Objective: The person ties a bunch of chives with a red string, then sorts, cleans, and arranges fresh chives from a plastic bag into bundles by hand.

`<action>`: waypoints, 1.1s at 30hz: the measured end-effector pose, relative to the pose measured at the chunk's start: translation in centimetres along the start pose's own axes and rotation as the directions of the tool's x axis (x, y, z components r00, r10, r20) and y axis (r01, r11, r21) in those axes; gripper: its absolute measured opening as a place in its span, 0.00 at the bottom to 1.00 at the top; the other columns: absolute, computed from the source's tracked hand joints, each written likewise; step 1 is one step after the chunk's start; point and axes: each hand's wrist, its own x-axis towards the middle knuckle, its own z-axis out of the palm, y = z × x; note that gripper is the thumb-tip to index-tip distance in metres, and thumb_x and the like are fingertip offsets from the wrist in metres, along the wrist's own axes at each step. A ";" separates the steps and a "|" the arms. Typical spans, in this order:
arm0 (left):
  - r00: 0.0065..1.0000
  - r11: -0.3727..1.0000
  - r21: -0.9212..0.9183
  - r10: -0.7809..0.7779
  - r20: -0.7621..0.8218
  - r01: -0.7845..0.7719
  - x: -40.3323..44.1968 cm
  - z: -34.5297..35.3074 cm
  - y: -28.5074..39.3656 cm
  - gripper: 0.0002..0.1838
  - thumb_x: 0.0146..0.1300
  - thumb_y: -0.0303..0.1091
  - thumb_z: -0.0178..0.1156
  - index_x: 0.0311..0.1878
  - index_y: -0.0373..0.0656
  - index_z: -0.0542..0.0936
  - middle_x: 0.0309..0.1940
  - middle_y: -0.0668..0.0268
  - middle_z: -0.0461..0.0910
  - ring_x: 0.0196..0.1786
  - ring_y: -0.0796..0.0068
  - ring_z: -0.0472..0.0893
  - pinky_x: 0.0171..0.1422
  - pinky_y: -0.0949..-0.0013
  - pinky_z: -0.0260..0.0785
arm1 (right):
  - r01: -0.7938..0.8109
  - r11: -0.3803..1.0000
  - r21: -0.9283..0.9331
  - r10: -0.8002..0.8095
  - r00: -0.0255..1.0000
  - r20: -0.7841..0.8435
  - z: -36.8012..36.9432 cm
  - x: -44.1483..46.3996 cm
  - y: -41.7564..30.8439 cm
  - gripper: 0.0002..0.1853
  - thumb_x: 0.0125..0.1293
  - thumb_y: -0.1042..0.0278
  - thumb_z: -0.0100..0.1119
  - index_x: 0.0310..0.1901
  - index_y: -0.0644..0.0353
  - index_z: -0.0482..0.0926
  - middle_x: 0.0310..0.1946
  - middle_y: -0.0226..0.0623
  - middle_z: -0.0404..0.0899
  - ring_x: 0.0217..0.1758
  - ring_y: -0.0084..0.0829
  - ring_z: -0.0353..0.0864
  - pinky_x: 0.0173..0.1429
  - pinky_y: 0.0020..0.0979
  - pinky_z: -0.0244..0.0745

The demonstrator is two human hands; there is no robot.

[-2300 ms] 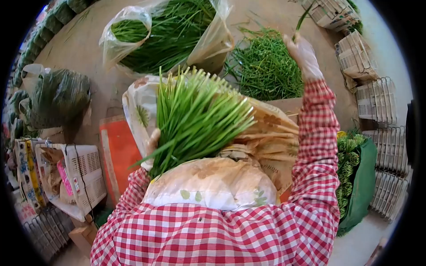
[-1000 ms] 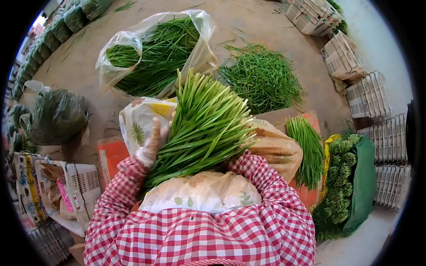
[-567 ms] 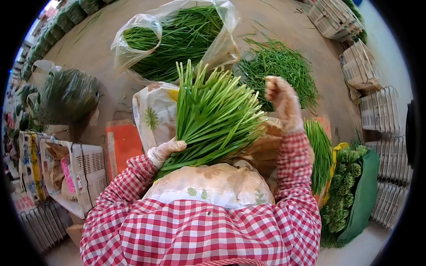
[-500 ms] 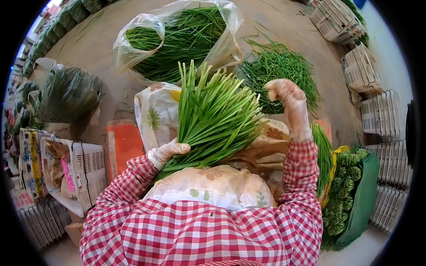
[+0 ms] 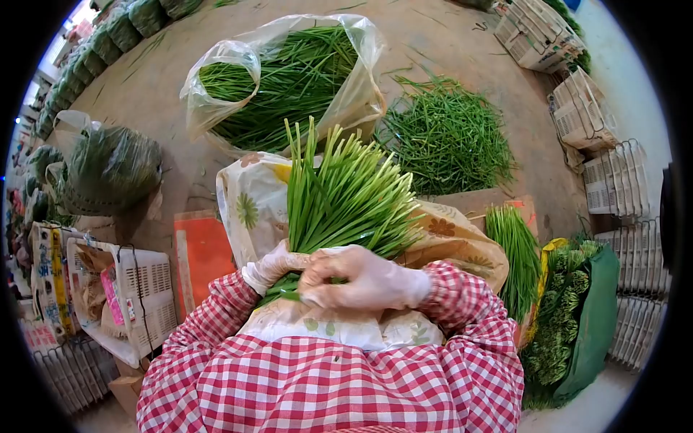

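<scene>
A fanned bunch of garlic chives lies across my lap, pale cut ends pointing away from me. My left hand, in a thin whitish glove, is closed round the lower part of the bunch. Right beside it, my gloved right hand is in front of the chives with its fingers curled closed. What those fingers pinch, if anything, is hidden. A stained, flower-printed apron covers my lap under the bunch.
Ahead stands an open clear plastic bag of chives, with a loose green heap to its right. At my right lie a small pile of chives and tied bundles. White crates stand on both sides.
My right hand has come down and left from above the heap to beside my left hand. My left hand still grips the chives.
</scene>
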 end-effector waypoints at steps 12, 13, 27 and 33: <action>0.989 0.983 0.107 0.145 0.041 -0.149 0.1 2.2 0.5 0.37 0.49 0.25 0.67 0.64 0.39 0.62 0.55 0.63 0.72 0.57 0.72 0.71 0.64 0.68 0.61 | -0.430 0.063 -0.900 -0.391 0.820 -0.419 -8.2 1.0 0.9 0.16 0.55 0.53 0.61 0.40 0.53 0.81 0.43 0.31 0.80 0.56 0.31 0.71 0.70 0.45 0.42; 0.992 0.985 0.123 0.118 0.035 -0.122 0.0 2.2 0.5 0.38 0.49 0.25 0.67 0.64 0.39 0.62 0.55 0.63 0.71 0.57 0.72 0.70 0.64 0.68 0.61 | -0.430 0.083 -0.899 -0.420 0.803 -0.423 -8.3 1.3 1.4 0.14 0.54 0.55 0.62 0.39 0.52 0.81 0.42 0.31 0.79 0.57 0.32 0.70 0.71 0.46 0.41; 0.989 0.990 -0.020 0.142 -0.035 -0.142 0.3 1.3 -1.3 0.27 0.69 0.49 0.46 0.63 0.39 0.64 0.56 0.64 0.71 0.54 0.77 0.72 0.60 0.72 0.65 | -0.628 0.067 -0.776 -0.657 0.557 -0.508 -18.0 0.3 2.8 0.05 0.62 0.71 0.53 0.37 0.58 0.78 0.21 0.36 0.78 0.23 0.31 0.78 0.28 0.28 0.76; 0.980 0.978 0.095 0.189 -0.059 -0.183 0.2 1.5 -1.1 0.27 0.68 0.49 0.47 0.63 0.39 0.64 0.55 0.65 0.71 0.54 0.78 0.72 0.59 0.72 0.65 | -0.393 0.454 -0.800 -0.517 0.614 -0.596 -12.5 0.1 -1.0 0.14 0.64 0.68 0.55 0.50 0.61 0.76 0.33 0.41 0.82 0.32 0.28 0.82 0.32 0.23 0.77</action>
